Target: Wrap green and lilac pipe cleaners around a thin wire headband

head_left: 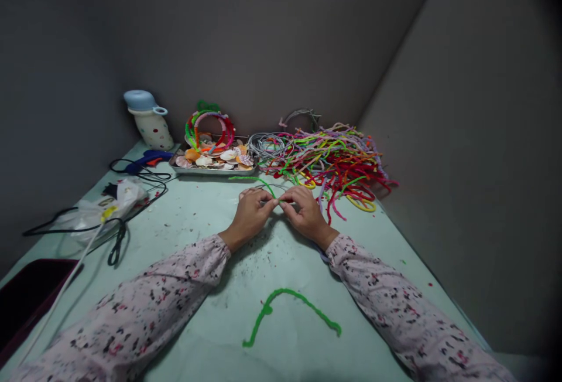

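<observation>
My left hand (251, 213) and my right hand (306, 211) meet over the middle of the table, thumbs and fingertips pinched close together. Between them is a green pipe cleaner (262, 182), its free end stretching up and to the left. A thin grey wire hoop (281, 186) shows behind the fingers, partly hidden by them; the pipe cleaner crosses it near my fingertips. Nearer to me, between my forearms, a second green pipe cleaner (298, 293) lies bent in an arch on the table.
A metal tray (211, 172) of shells carries colourful wrapped hoops (228, 130). Beside it are coiled grey wire hoops (263, 146) and a heap of pipe cleaners (346, 156). At left are a bottle (151, 127), a blue glue gun (149, 159), cables and a plastic bag (127, 194).
</observation>
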Demonstrator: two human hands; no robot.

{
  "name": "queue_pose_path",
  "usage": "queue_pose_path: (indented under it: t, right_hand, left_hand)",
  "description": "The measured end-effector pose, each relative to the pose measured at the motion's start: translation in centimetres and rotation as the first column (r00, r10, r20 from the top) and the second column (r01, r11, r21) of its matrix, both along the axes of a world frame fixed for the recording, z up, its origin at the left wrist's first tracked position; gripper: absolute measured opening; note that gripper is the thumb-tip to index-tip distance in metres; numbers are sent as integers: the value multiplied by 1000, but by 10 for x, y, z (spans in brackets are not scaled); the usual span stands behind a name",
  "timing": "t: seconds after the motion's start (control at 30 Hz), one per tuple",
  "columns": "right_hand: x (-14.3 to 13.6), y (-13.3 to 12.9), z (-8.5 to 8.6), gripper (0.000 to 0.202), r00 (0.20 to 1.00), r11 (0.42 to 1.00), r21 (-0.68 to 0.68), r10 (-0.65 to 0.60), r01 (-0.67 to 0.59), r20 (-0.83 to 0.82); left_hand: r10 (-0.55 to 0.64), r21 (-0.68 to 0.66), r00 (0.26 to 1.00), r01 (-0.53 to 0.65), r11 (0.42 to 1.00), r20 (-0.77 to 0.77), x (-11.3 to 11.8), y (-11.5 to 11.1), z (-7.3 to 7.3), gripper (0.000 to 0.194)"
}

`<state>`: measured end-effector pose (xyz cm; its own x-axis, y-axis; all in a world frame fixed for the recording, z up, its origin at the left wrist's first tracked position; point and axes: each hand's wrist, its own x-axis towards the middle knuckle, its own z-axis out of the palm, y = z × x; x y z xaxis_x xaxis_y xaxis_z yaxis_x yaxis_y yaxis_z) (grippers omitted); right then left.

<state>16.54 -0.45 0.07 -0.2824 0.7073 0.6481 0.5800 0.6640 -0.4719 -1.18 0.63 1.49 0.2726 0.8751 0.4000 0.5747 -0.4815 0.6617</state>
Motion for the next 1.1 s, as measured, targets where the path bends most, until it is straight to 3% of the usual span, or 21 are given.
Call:
queue_pose_path:
  t: [0.8,1.1]
  right_hand:
    - [0,0,-2,8,1000,1000,-19,-7,7,2]
    - [1,0,-2,6,1000,1000,-26,5,-5,-8]
  left_hand:
    - [11,-4,999,-11,1000,-51,1,-2,1,25]
    - [40,41,996,-36,998,-80,3,-3,-2,18]
